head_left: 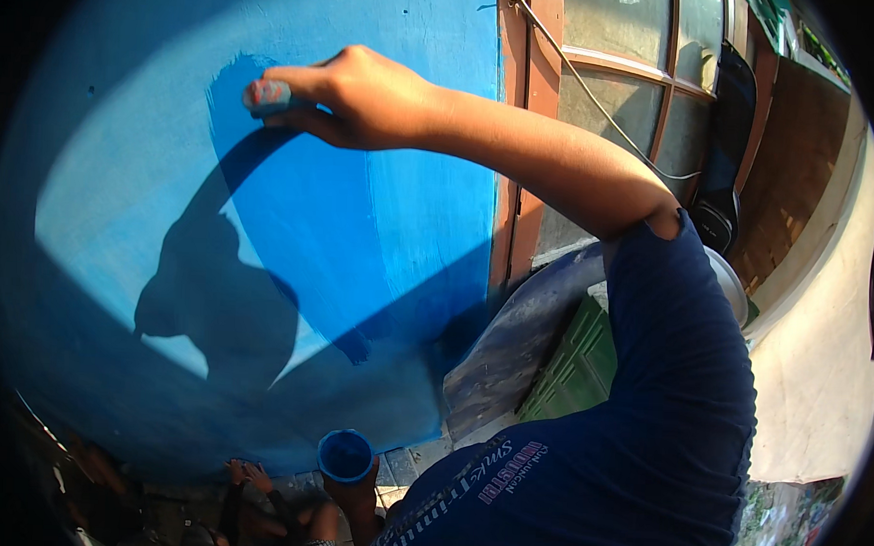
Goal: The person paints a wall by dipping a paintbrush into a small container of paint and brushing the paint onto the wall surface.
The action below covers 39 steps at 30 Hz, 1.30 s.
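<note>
My right hand (pixel 361 97) is raised to the blue wall (pixel 122 195) and is closed around a paint-smeared brush (pixel 268 96), whose tip touches the wall at the top of a darker, wet blue patch (pixel 361 241). The arm reaches in from the right, out of a dark blue sleeve (pixel 675 358). Low in the picture my left hand (pixel 352 496) holds a small round blue cup (pixel 345 456) with blue paint in it, close to the base of the wall. The shadow of my head and arm falls on the lighter part of the wall.
Right of the wall stands a brown window frame (pixel 529 132) with frosted panes and a cable (pixel 597 100) across it. Below it lie a grey-blue sheet (pixel 512 343), a green crate (pixel 573 369) and a metal bowl (pixel 735 283). A black bag (pixel 725 158) hangs there. Sandalled feet (pixel 256 507) stand on tiles.
</note>
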Each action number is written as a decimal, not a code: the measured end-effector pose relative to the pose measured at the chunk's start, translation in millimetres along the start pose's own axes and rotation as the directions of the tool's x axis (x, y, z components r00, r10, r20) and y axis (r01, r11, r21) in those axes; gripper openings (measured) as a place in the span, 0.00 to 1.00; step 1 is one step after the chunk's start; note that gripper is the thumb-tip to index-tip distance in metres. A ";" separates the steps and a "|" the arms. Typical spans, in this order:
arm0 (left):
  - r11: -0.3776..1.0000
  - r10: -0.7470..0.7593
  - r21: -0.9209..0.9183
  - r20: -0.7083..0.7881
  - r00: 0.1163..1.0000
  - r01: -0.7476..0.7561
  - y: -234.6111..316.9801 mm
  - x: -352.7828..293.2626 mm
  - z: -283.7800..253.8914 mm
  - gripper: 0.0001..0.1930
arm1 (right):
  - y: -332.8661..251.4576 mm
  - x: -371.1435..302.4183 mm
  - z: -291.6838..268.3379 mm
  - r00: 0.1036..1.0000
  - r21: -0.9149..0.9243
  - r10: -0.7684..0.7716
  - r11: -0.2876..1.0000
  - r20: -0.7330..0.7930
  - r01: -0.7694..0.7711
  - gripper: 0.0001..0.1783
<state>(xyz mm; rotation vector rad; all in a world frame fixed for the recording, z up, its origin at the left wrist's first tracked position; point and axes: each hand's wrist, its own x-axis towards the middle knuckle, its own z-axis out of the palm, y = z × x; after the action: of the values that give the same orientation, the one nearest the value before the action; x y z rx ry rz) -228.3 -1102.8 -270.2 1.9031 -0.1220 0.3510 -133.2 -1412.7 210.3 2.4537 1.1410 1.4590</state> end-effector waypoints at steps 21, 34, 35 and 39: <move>0.994 0.050 -0.092 -0.104 0.993 -0.060 57.0 -69.1 26.8 0.38 | 83.1 -19.5 -16.1 0.956 -0.386 -0.257 0.904 -0.141 0.186 0.23; 0.995 0.044 -0.082 -0.098 0.994 -0.052 57.9 -68.7 16.6 0.39 | 39.3 -43.8 -17.0 0.950 -0.017 -0.162 0.986 -0.266 0.164 0.20; 0.995 0.053 -0.075 -0.099 0.994 -0.061 58.3 -66.1 17.7 0.39 | 43.3 -42.8 -21.2 0.939 -0.149 -0.134 0.985 -0.316 0.090 0.19; 0.997 0.060 -0.042 -0.083 0.995 -0.063 68.8 -63.0 27.1 0.39 | 25.3 -77.1 15.1 0.953 -0.200 -0.244 0.958 -0.177 0.208 0.23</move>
<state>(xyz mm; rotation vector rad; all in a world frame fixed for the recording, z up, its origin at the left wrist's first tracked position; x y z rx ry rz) -300.6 -1157.7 -235.8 1.8410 -0.1329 0.4637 -128.4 -1474.5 155.9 2.0192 1.2190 1.6827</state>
